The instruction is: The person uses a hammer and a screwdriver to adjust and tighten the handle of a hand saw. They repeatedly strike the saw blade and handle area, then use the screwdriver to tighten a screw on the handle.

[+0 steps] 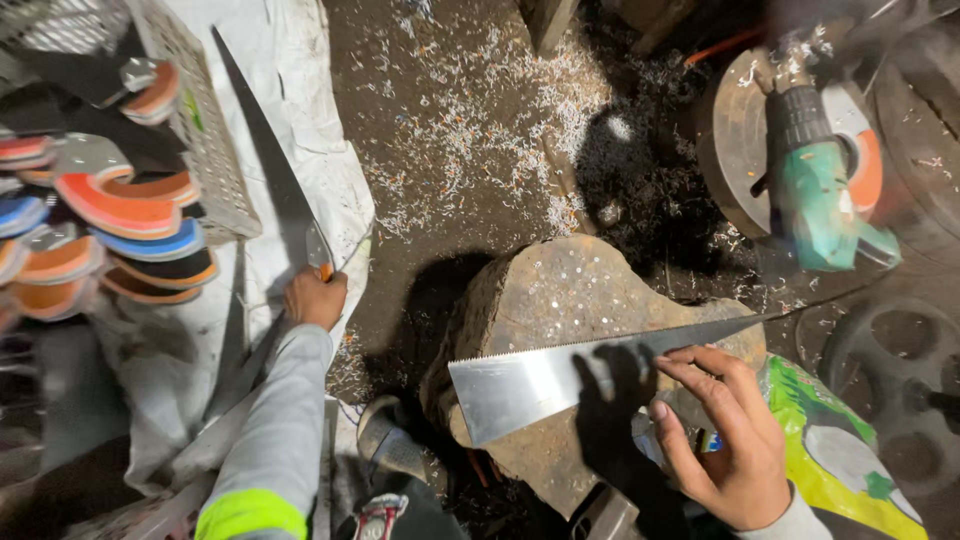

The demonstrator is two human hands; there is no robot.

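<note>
A bare, handleless saw blade (540,380) lies flat across a worn wooden stump (570,290), teeth along its far edge and its narrow tip pointing right. My right hand (725,435) holds the blade near its narrow half, fingertips on the steel and thumb at its near edge. My left hand (314,297), in a grey sleeve with a yellow cuff band, is closed around the orange-handled end of a second long saw (270,150). That saw slants up and to the left over a white sheet (320,120).
Orange, blue and black saw handles (110,210) are piled at the left beside a white mesh basket (205,140). A green angle grinder (815,195) rests on a round metal disc (735,140) at upper right. A green-and-yellow bag (850,460) lies lower right. Shavings cover the floor.
</note>
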